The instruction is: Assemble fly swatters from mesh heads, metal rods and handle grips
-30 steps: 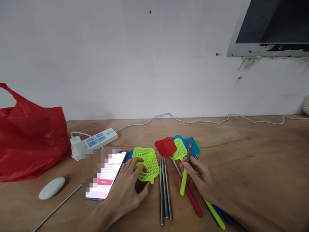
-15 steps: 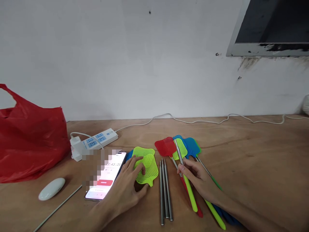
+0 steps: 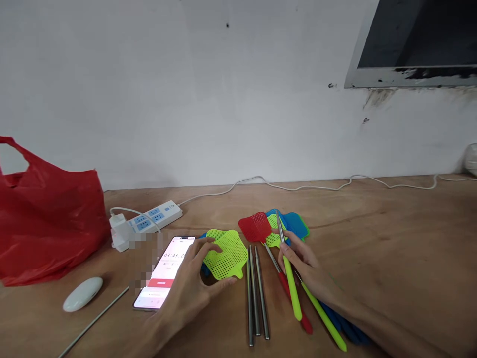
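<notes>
My left hand (image 3: 194, 286) pinches a loose yellow-green swatter head (image 3: 226, 253), lifting its near edge off the wooden table (image 3: 391, 248). My right hand (image 3: 303, 266) grips a swatter handle (image 3: 290, 288), a yellow-green grip with a steel rod pointing up and away. Three bare steel rods (image 3: 256, 296) lie side by side between my hands. A pile of finished fly swatters (image 3: 274, 226), red, green and blue, lies just beyond my right hand.
A lit phone (image 3: 164, 273) lies left of my left hand. Farther left are a white power strip (image 3: 149, 219), a white mouse (image 3: 82, 293), a single steel rod (image 3: 93, 323) and a red plastic bag (image 3: 44, 219). A white cable (image 3: 316, 186) runs along the wall.
My right hand tipped the handle down from upright, then brought it back a little. My left hand went from pressing the green head flat to pinching and lifting its edge.
</notes>
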`<state>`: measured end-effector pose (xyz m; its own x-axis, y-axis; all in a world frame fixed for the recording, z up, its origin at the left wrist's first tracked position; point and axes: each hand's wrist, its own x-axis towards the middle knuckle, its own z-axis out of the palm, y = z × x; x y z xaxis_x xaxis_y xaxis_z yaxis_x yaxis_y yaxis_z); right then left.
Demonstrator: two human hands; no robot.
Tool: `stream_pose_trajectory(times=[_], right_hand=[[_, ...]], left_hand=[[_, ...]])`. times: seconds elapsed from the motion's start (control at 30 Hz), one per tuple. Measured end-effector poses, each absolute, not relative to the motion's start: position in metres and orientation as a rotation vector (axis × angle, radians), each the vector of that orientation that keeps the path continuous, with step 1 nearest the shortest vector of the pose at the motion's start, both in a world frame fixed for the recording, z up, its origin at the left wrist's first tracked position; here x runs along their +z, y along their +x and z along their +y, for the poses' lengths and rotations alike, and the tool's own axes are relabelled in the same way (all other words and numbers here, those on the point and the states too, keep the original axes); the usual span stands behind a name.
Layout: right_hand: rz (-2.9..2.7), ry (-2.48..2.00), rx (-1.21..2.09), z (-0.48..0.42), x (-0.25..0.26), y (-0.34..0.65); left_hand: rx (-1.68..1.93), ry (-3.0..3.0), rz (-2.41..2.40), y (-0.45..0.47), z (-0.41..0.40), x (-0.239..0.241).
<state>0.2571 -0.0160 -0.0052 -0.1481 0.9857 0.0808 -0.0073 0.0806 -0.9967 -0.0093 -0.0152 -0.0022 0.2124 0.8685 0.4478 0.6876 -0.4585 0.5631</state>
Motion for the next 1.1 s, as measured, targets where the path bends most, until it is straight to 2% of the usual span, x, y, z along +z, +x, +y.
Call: stream_pose_trajectory(times=[0.1, 0.47, 0.8, 1.1], right_hand=[[-1.356, -1.041, 1.316, -0.015, -0.005, 0.259], [-1.671, -0.871, 1.943, -0.019, 0.007, 0.271], [-1.663, -0.928, 1.864, -0.023, 0.003, 0.267], [-1.601, -0.978, 1.740, -0.025, 0.006, 0.269]], left_hand=[[1.145, 2.183, 1.494, -0.008, -0.017, -0.002], [1.052, 1.941, 1.591, -0.011, -0.016, -0.001], [1.038, 1.789, 1.513, -0.010, -0.013, -0.004], [1.468, 1.235, 1.251, -0.012, -0.004, 0.005]])
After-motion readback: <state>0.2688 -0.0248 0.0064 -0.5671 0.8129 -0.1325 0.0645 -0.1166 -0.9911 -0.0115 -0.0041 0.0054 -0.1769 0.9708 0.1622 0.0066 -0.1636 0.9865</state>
